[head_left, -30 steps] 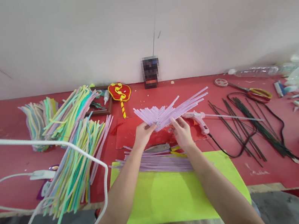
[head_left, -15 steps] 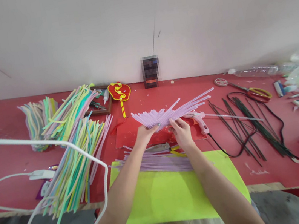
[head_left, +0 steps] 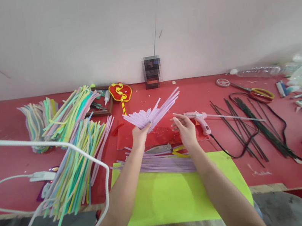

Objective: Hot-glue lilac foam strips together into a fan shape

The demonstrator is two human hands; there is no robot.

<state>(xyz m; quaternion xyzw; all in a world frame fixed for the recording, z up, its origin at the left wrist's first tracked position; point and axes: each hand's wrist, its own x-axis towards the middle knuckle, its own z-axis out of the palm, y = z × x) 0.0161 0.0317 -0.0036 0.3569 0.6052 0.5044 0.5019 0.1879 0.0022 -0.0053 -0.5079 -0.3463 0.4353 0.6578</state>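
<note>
My left hand grips a fan-shaped bunch of lilac pipe cleaners over a red board. The bunch's longer ends slant up to the right, its shorter ends to the left. Apart from it, my right hand is open with bent fingers, close to a pink hot glue gun. Below both hands, loose lilac pipe cleaners lie across a yellow-green cloth. Grey-handled pliers or cutters and a yellow-handled tool rest at the board's front edge.
Multicoloured pipe cleaners heap up at left, behind a white cable. Right of the glue gun lie dark green stems and scissors. A red-and-yellow fan-shaped piece lies near the wall.
My right hand has let go of the lilac bunch and opened. My left hand has shifted slightly left with the bunch, whose long ends now point more steeply upward.
</note>
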